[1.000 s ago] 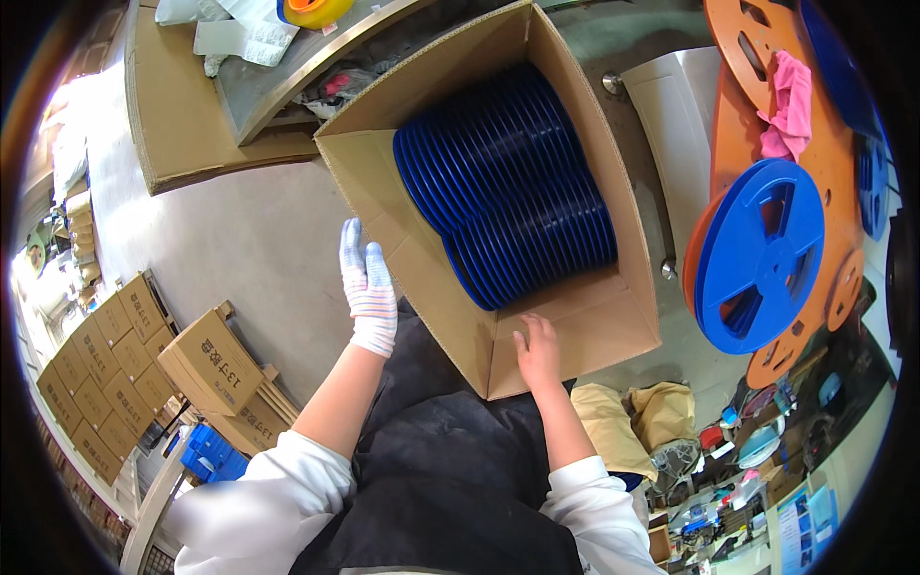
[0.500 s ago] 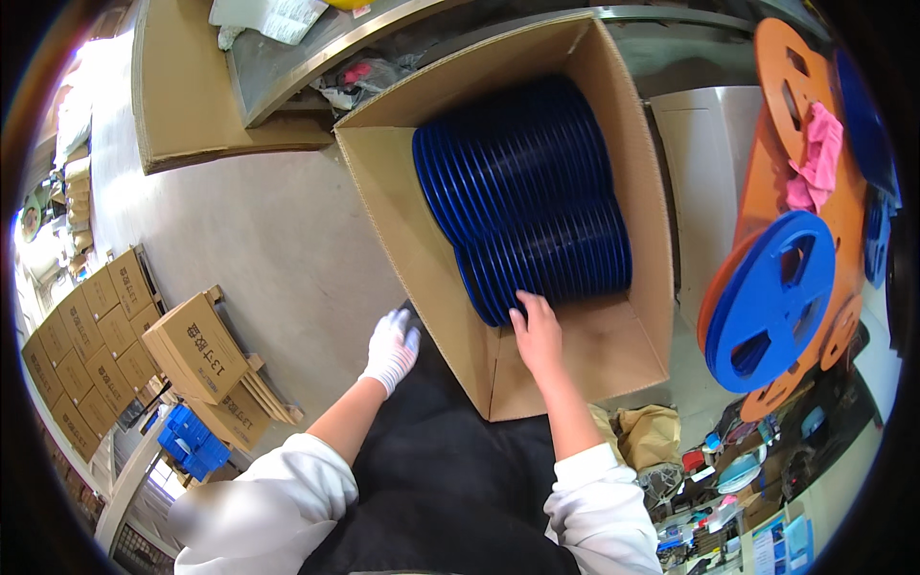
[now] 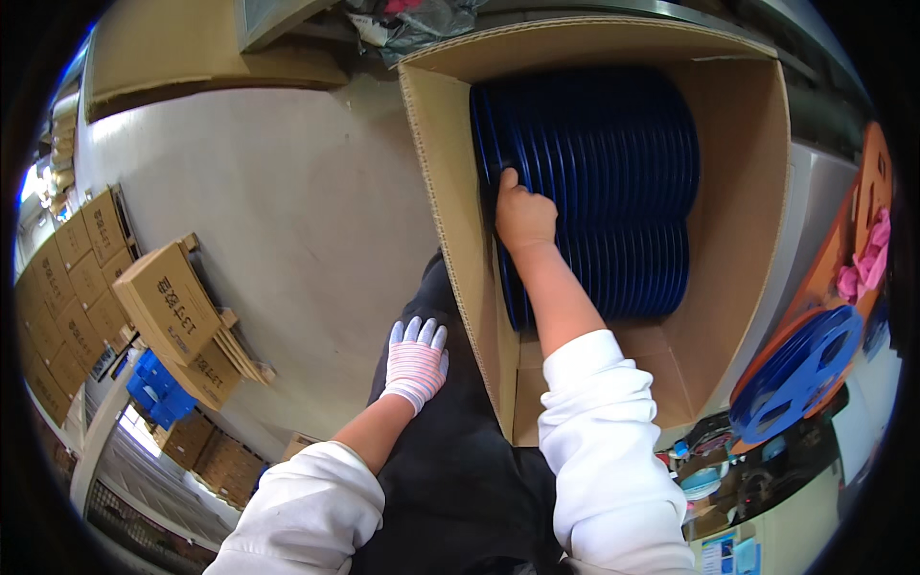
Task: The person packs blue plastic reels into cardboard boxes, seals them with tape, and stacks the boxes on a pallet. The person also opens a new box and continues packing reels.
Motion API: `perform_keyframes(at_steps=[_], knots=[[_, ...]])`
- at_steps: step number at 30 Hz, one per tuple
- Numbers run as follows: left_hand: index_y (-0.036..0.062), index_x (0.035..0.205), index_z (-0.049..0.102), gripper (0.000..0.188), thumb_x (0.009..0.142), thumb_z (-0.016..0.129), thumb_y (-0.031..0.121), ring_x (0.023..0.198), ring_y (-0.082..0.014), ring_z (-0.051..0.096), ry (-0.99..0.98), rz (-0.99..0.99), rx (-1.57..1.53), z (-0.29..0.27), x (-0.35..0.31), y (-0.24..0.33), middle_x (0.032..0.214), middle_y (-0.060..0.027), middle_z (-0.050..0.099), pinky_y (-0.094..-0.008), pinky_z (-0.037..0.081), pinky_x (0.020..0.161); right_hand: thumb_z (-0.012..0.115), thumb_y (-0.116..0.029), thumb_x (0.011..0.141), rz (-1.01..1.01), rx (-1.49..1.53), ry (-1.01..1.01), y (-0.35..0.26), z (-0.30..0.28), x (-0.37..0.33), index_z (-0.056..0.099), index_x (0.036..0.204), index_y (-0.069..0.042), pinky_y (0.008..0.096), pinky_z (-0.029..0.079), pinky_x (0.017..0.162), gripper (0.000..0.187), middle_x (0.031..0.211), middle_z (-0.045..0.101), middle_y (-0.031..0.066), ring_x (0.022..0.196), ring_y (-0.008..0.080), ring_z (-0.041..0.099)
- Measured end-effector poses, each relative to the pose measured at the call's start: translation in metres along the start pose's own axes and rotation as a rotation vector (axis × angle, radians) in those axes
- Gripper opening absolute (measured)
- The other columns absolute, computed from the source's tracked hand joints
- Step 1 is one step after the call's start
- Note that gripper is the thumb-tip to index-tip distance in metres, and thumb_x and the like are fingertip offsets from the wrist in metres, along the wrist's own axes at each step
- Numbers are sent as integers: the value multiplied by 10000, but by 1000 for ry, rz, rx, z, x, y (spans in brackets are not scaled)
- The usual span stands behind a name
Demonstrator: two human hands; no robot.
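Observation:
Inside a tall open cardboard box [image 3: 484,383], many blue plastic reels [image 3: 613,172] stand on edge, packed side by side in two overlapping stacks. My bare right hand [image 3: 525,213] reaches into the box. Its index finger points out and rests on the rims near the left end of the reels, while the other fingers are curled in with nothing visible in them. My left hand [image 3: 416,362] wears a white glove with red stripes and grey fingertips. It lies flat on my dark-clothed thigh [image 3: 431,460], fingers stretched, to the left of the box.
Closed cartons [image 3: 172,297] are stacked at the left, with blue bins [image 3: 161,388] beside them. At the right, a blue reel [image 3: 795,379] lies by an orange panel [image 3: 858,240] with a pink cloth [image 3: 867,259]. A flattened cardboard sheet [image 3: 192,67] lies at the upper left.
My right hand has moved from the near end of the reels deeper along their left side, its fingers curling except the index. My left hand has settled flat on my thigh. The view has shifted.

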State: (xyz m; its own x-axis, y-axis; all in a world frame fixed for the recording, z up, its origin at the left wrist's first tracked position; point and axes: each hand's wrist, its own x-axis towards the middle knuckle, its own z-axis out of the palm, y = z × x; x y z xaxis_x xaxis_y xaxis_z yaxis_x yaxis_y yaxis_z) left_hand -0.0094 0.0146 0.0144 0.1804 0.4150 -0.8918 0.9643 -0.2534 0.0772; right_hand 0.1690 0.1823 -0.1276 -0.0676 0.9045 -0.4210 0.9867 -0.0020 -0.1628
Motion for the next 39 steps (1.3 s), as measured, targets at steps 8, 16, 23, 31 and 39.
perform_keyframes(at_steps=[8,16,23,31,39], knots=[[131,1331,586,442,936,512,315,1357,-304,447,105,-4,-133,21,2,-1,1423,-95,540,-518,238,1170,643,-57,826,-50,-40,-18,26,-60,-20,367,1435,79,308,479,399,682,559,629,53,432,186,610],[112,1255,624,395,906,554,283,1298,-307,493,197,4,-180,30,3,4,1347,-107,586,-506,287,1149,633,-158,891,31,81,327,38,-160,-43,508,1391,-72,313,445,401,522,464,530,33,369,203,540],[117,1282,612,410,925,515,293,1316,-293,480,127,4,-190,27,5,5,1381,-92,566,-506,268,1158,625,-135,890,50,187,299,25,-203,-49,517,1389,-74,339,446,421,514,475,531,59,383,234,542],[116,1288,610,411,932,497,287,1318,-286,483,102,3,-182,27,7,5,1390,-90,565,-501,268,1158,625,-147,879,21,159,291,11,-191,-67,495,1413,-79,368,446,405,554,460,515,43,378,244,546],[106,1226,636,377,895,561,270,1282,-304,505,175,8,-195,23,7,6,1348,-94,588,-505,303,1137,658,-190,909,269,586,-98,41,-98,-190,295,1534,-79,434,511,882,731,1272,614,191,1074,374,626]])
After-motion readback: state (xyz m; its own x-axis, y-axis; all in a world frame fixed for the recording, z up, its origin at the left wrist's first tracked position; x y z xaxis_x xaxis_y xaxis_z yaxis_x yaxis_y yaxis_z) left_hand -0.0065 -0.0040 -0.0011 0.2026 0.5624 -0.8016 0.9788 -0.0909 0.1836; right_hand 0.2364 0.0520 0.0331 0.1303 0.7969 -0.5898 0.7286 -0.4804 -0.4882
